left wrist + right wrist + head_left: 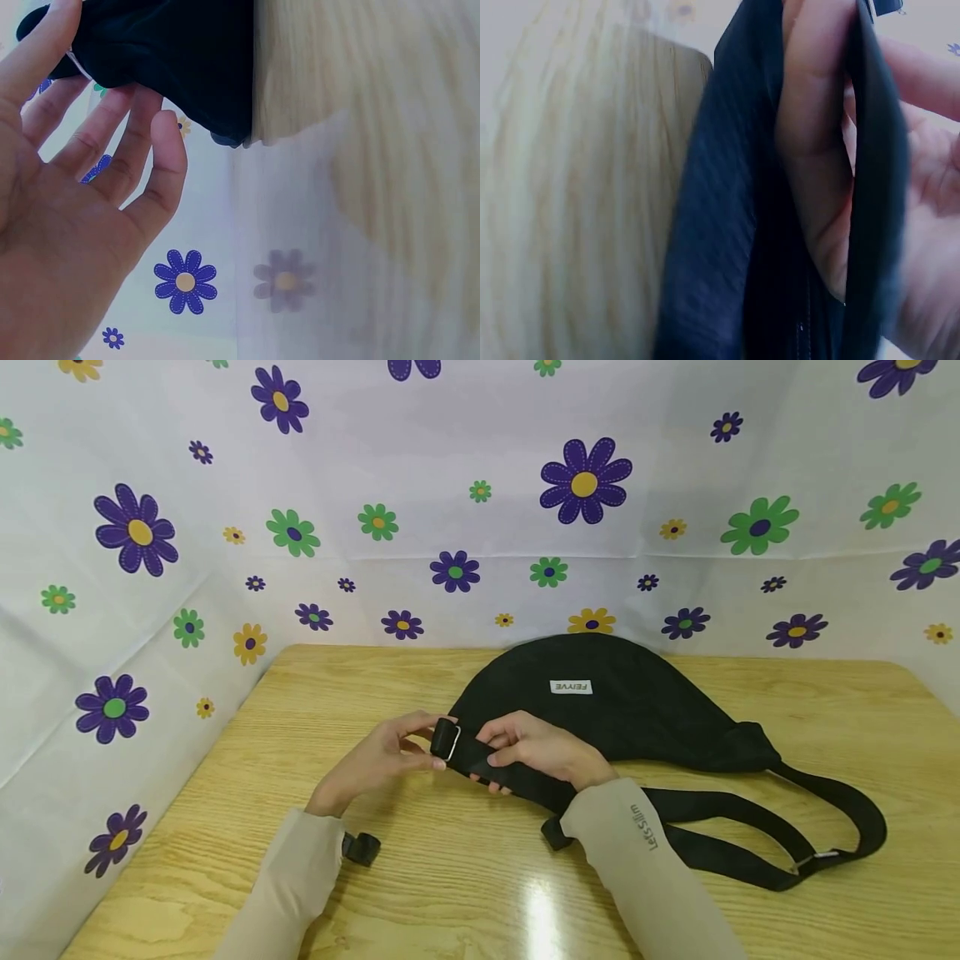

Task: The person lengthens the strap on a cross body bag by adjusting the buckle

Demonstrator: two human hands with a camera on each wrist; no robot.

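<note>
At the wooden counter (pixel 225 868) before us, a person's left hand (pixel 378 758) pinches the rolled end of a black strap (pixel 538 787) by its metal buckle (pixel 453 743), thumb and forefinger closed on it, remaining fingers loosely spread. The right hand (pixel 538 748) grips the same strap, thumb above and fingers beneath. The black bag (pixel 600 718) lies at two o'clock from the hands, white label (pixel 571 687) upside down, its looped strap (pixel 872 827) reaching toward four o'clock.
</note>
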